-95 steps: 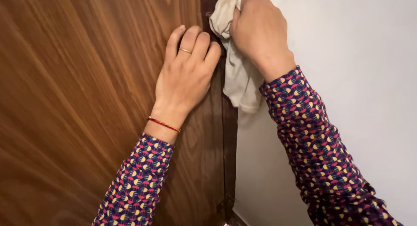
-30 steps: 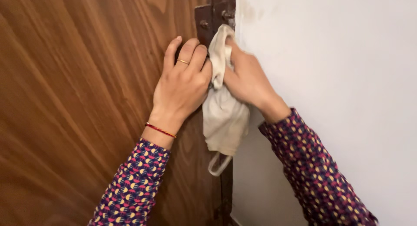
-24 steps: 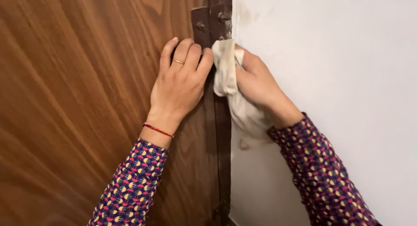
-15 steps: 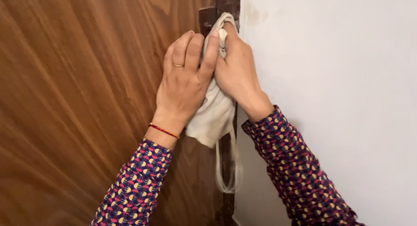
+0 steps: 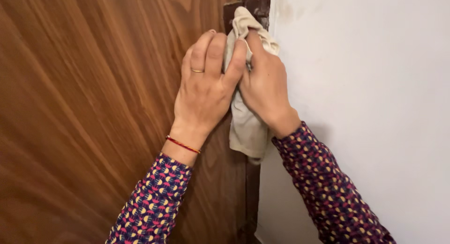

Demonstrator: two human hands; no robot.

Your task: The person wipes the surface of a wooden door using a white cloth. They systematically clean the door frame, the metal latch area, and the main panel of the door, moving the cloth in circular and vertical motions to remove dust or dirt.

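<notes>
Door: the wooden door (image 5: 84,117) fills the left half of the view, a smooth brown panel with long, slanting, wavy grain; it has a faint sheen.
Left sleeve: a dark patterned sleeve (image 5: 152,206) with small red, yellow and white shapes rises from the near edge.
Left wrist: a thin red thread bracelet (image 5: 183,144) circles it.
Left hand: the left hand (image 5: 206,84) lies flat and open on the door near its right edge, fingers straight and close together, pointing up; a gold ring (image 5: 197,71) sits on one finger. Its fingertips overlap the cloth, but it grips nothing.
Cloth: the cloth (image 5: 243,126) is a soft, crumpled, off-white rag. Its long axis runs up and down along the door's edge; the top is bunched over the fingers, the lower end hangs loose below both hands.
Door edge: a darker, narrow brown strip (image 5: 252,192) runs vertically between door and wall, partly hidden by cloth and hands.
Right hand: the right hand (image 5: 265,82) is closed around the upper part of the cloth, pressing it against the dark strip, touching the left hand.
Right sleeve: the same patterned fabric (image 5: 333,192), slanting to the near right corner.
Wall: the wall (image 5: 365,108) is matt, pale and plain, with a faint smudge near its top left; open room lies above and below the hands along the strip.
</notes>
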